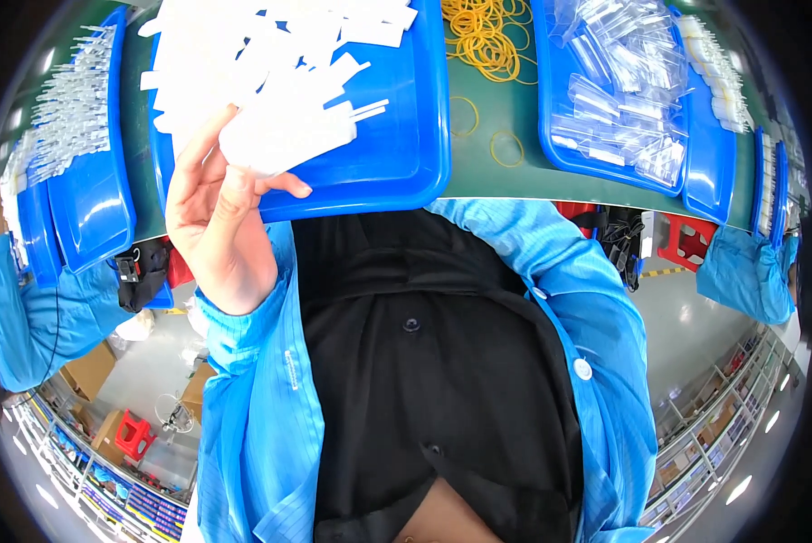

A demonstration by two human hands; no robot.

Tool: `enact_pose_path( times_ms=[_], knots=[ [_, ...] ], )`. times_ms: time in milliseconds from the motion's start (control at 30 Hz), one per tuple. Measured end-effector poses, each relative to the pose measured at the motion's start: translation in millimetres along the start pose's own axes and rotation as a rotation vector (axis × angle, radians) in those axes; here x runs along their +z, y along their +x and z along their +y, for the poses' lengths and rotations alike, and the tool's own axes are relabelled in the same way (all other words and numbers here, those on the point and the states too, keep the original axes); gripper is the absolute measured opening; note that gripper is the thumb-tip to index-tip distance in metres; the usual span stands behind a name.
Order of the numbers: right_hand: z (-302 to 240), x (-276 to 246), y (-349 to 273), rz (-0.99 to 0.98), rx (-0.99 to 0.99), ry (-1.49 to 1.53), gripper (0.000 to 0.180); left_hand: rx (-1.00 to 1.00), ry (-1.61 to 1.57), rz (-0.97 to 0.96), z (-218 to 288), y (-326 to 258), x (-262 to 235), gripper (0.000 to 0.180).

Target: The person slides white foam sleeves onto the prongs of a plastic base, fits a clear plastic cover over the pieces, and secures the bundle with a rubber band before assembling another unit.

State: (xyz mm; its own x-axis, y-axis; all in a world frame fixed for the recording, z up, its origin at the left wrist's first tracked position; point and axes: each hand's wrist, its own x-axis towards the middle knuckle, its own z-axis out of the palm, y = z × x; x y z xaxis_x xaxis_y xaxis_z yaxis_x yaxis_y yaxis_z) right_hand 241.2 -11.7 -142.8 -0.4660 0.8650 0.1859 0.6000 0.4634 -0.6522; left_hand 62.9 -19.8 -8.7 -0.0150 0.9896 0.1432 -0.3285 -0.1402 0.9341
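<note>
A: What is the left hand (214, 213) doing?

B: It is raised in front of the chest, fingers and thumb pinched on a small stack of flat white plastic tabs (284, 131). The stack sits just over the near edge of the large blue plastic tray (406, 172), which is heaped with more of the same white pieces. My guess is the hand has them fanned up like that so the edges line up.

A: And the right hand?

B: Not in the picture at all, so I cannot say whether it holds anything. Only the open light blue work coat (596, 362) over a black buttoned shirt (415, 362) shows on that side.

A: What else lies on the bench?

B: The green table surface (496, 176) carries a loose pile of yellow rubber bands (483, 36) between the trays, with two single bands lying nearer the edge, within easy reach, probably for bundling. To the right is a second blue tray filled with clear plastic sleeves (619, 90). To the left, smaller blue trays (85, 199) lie beside rows of thin white sticks (66, 109).

A: Anyone else around?

B: A blue sleeve (35, 317) of another person shows at the far left, and another blue-clad arm (741, 271) at the far right, both well apart from the raised hand.
</note>
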Motion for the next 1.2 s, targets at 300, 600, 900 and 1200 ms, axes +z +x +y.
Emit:
enact_pose_path(
  times_ms=[300,600,900,1200],
  knots=[
    [-4,-27,-29,-0.036,-0.064,-0.075,0.024,-0.047,-0.106,-0.156,1,-14,5,0.039],
    [-5,-72,-63,-0.03,-0.063,-0.17,0.024,-0.066,-0.046,-0.175,3,-23,-26,0.045],
    [15,-46,-92,0.004,0.153,-0.239,0.018,0.001,-0.14,-0.089,0,3,-19,0.041],
    [28,-53,-119,0.112,0.288,-0.214,0.019,-0.001,-0.111,-0.069,-4,1,-16,0.041]
  ],
)
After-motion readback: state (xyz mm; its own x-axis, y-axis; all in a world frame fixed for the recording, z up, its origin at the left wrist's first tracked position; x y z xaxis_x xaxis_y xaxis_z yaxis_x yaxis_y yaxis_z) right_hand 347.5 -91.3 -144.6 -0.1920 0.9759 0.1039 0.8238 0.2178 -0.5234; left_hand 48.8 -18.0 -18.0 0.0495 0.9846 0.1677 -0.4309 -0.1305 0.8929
